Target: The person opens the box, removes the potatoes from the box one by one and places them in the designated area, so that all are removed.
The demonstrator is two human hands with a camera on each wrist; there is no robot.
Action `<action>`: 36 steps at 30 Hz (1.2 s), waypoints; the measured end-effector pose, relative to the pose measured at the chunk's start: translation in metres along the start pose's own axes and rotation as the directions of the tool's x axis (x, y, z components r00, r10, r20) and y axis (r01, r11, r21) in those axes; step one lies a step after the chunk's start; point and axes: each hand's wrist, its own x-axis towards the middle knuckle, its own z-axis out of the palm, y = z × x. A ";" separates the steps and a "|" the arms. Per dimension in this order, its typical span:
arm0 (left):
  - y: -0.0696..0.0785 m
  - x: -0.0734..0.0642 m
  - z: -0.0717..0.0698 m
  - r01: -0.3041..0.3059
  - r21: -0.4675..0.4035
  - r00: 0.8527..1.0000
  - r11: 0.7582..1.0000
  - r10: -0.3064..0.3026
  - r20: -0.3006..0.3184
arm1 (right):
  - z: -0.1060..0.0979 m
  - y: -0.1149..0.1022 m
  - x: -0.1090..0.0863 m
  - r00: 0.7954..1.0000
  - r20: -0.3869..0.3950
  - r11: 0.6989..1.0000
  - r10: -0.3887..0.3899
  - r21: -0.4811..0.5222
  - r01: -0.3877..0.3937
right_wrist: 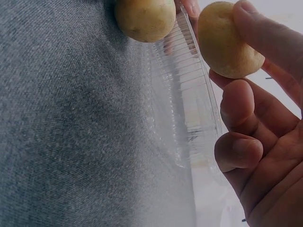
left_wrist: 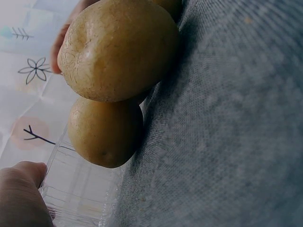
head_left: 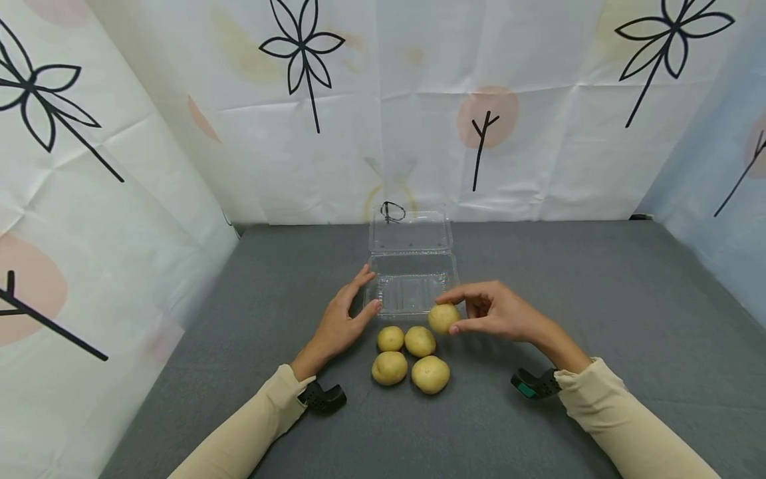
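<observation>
A clear plastic clamshell box stands with its lid raised behind it. My right hand pinches a potato between thumb and fingers, at the box's near right corner. In the right wrist view that potato is held up beside the box wall, above the cloth. My left hand rests at the box's left side, fingers extended along its edge. Several potatoes sit close together on the cloth in front of the box, among them a small one and a larger one.
Grey cloth covers the table. A white printed curtain hangs behind and at both sides. Each wrist wears a black strap device, one on the left and one on the right.
</observation>
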 end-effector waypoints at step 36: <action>-0.002 0.000 0.001 -0.010 0.004 1.000 1.000 0.010 -0.001 | 0.003 0.013 -0.012 0.975 0.211 0.996 0.061 0.052 -0.074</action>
